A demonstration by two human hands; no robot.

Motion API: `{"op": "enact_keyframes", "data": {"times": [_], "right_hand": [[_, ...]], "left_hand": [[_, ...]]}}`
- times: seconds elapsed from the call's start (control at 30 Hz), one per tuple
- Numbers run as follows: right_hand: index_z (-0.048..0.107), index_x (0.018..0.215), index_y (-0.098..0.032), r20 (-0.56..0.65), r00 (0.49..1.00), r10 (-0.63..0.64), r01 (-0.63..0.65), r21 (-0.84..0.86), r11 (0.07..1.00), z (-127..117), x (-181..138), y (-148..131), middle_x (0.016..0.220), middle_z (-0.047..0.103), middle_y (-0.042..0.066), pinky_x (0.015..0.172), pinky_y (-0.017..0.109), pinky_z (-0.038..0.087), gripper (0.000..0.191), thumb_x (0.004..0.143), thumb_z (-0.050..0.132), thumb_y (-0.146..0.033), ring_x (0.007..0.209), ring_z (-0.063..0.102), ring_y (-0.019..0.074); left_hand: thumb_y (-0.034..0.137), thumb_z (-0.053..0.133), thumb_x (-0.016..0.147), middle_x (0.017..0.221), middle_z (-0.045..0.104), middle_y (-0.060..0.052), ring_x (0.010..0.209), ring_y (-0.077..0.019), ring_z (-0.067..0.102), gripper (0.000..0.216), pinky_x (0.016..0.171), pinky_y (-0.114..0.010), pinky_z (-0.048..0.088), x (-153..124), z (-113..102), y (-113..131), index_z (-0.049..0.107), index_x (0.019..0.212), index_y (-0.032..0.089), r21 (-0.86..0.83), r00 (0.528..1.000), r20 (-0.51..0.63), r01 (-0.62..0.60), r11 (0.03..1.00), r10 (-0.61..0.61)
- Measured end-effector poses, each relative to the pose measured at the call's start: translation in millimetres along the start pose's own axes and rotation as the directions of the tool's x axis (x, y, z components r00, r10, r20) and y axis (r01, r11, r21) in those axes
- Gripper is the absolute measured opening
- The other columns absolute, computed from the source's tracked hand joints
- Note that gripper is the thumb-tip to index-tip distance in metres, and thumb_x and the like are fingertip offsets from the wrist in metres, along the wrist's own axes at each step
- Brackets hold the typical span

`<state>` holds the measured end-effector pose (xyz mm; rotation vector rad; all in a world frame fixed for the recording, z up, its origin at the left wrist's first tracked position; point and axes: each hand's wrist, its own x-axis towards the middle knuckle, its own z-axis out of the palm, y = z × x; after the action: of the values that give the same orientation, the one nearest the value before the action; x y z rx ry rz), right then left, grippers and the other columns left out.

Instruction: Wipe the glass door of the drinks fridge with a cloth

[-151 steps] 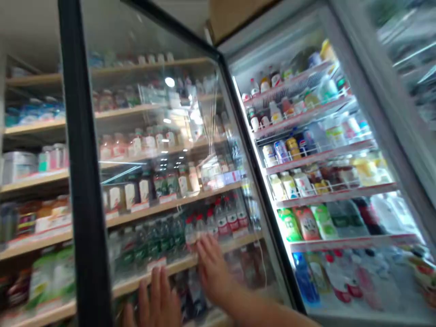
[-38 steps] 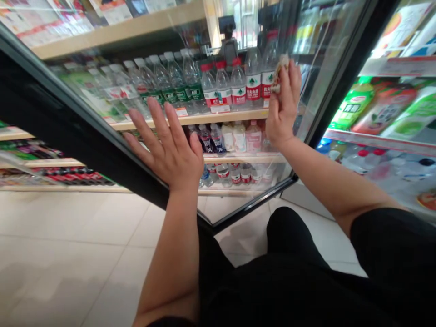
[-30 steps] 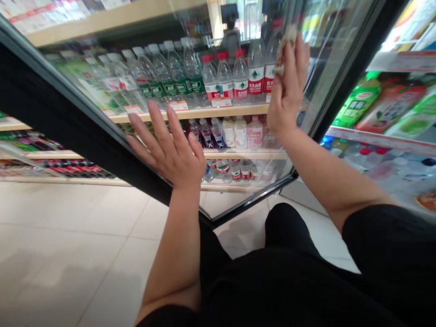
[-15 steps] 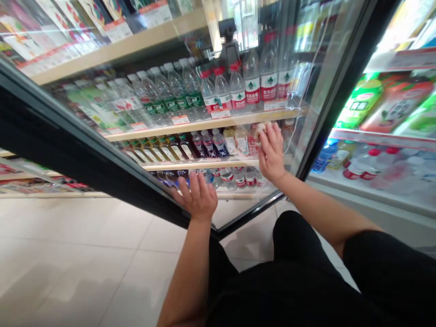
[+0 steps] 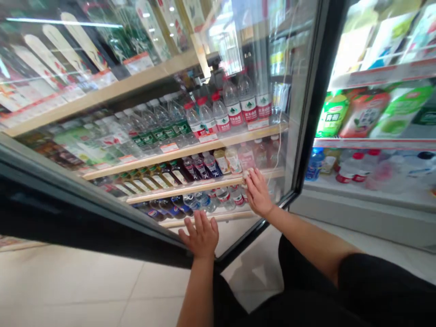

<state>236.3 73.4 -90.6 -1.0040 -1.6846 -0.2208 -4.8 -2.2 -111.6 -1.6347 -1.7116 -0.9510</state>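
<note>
A glass door (image 5: 231, 236) in a black frame (image 5: 112, 222) stands slanted in front of me. My left hand (image 5: 201, 236) lies against the lower glass beside the left frame bar, fingers spread, holding nothing. Up and to its right, my right hand (image 5: 258, 193) presses a pale crumpled cloth (image 5: 245, 176) to the glass. Its fingers cover most of the cloth. Shelved bottles show through the pane, including red-capped water bottles (image 5: 235, 111) and, just above the cloth, a pink bottle (image 5: 245, 154).
To the right is a lit drinks cooler with a green bottle (image 5: 334, 113), pouches and more bottles on its shelves (image 5: 374, 144). Pale floor tiles (image 5: 85, 290) lie at the lower left. My dark-clothed legs are close to the door's lower corner.
My right hand with the cloth has slid down and slightly left on the glass, from over the pink bottle to the shelf edge below it. The whole view has shifted; my left hand stays beside the frame.
</note>
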Motion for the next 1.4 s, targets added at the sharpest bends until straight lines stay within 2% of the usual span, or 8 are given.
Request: {"op": "enact_keyframes", "data": {"times": [0.13,0.3,0.53,0.8,1.07,1.13,1.27,1.4], "right_hand": [[0.025,0.155,-0.030,-0.016,0.998,0.054,-0.054,-0.006,0.999,14,-28,6,0.151,0.047,0.013,0.113,0.063,0.038,0.065,0.094,0.044,-0.020,0.148,0.029,0.0297],[0.018,0.157,-0.028,-0.118,0.981,0.154,-0.158,-0.024,0.987,2,18,12,0.159,0.033,0.012,0.119,0.063,0.026,0.064,0.097,0.038,-0.022,0.151,0.018,0.0276],[0.008,0.158,-0.029,-0.177,0.957,0.230,-0.235,-0.006,0.972,7,-5,27,0.163,0.023,0.012,0.116,0.062,0.036,0.068,0.098,0.039,-0.023,0.151,0.022,0.0291],[0.016,0.157,-0.026,-0.304,0.909,0.286,-0.268,0.101,0.958,-5,40,50,0.163,0.024,0.012,0.121,0.058,0.025,0.059,0.101,0.033,-0.031,0.152,0.018,0.0244],[0.021,0.156,-0.016,-0.377,0.694,0.613,-0.547,0.277,0.790,-20,66,101,0.162,0.024,0.017,0.123,0.058,0.015,0.062,0.101,0.024,-0.045,0.152,0.019,0.0258],[0.024,0.156,-0.018,-0.379,0.715,0.588,-0.523,0.269,0.809,-28,87,98,0.162,0.024,0.014,0.124,0.054,0.015,0.061,0.101,0.026,-0.046,0.152,0.019,0.0244],[0.021,0.156,-0.025,-0.271,0.896,0.351,-0.308,0.189,0.933,-23,72,60,0.164,0.022,0.008,0.124,0.051,0.020,0.057,0.102,0.029,-0.040,0.153,0.017,0.0214],[0.017,0.157,-0.030,-0.224,0.932,0.285,-0.254,0.158,0.954,-10,40,42,0.164,0.022,0.008,0.120,0.054,0.028,0.057,0.103,0.034,-0.033,0.152,0.019,0.0225]], "left_hand": [[0.043,0.058,0.088,0.133,0.058,-0.019,0.140,-0.0399,0.037,0.052,0.111,-0.075,0.016,-2,4,-7,0.050,0.137,0.027,0.004,0.997,-0.061,-0.048,0.999,0.048],[0.039,0.060,0.087,0.135,0.055,-0.020,0.143,-0.0434,0.029,0.065,0.108,-0.078,0.016,0,4,-8,0.037,0.147,0.028,0.036,0.996,-0.041,-0.083,0.996,0.085],[0.035,0.063,0.086,0.136,0.055,-0.018,0.143,-0.0421,0.030,0.074,0.107,-0.077,0.023,1,4,-9,0.028,0.151,0.033,0.107,0.982,-0.099,-0.151,0.983,0.162],[0.037,0.062,0.087,0.140,0.053,-0.018,0.140,-0.0408,0.036,0.071,0.109,-0.074,0.021,1,4,-7,0.030,0.150,0.032,0.072,0.985,-0.112,-0.124,0.990,0.132],[0.031,0.066,0.086,0.135,0.057,-0.019,0.144,-0.0354,0.030,0.064,0.115,-0.062,0.018,6,4,-5,0.043,0.144,0.019,0.233,0.915,-0.228,-0.280,0.931,0.332],[0.030,0.065,0.086,0.136,0.057,-0.018,0.143,-0.0343,0.031,0.061,0.116,-0.060,0.017,9,3,-2,0.045,0.143,0.020,0.216,0.912,-0.244,-0.282,0.935,0.331],[0.028,0.068,0.084,0.132,0.060,-0.017,0.144,-0.0310,0.031,0.062,0.117,-0.053,0.018,14,-9,8,0.047,0.141,0.017,0.254,0.879,-0.296,-0.305,0.918,0.374],[0.025,0.069,0.082,0.130,0.062,-0.018,0.141,-0.0292,0.037,0.063,0.116,-0.047,0.024,29,-37,20,0.049,0.141,0.013,0.257,0.848,-0.345,-0.327,0.909,0.403]]}}
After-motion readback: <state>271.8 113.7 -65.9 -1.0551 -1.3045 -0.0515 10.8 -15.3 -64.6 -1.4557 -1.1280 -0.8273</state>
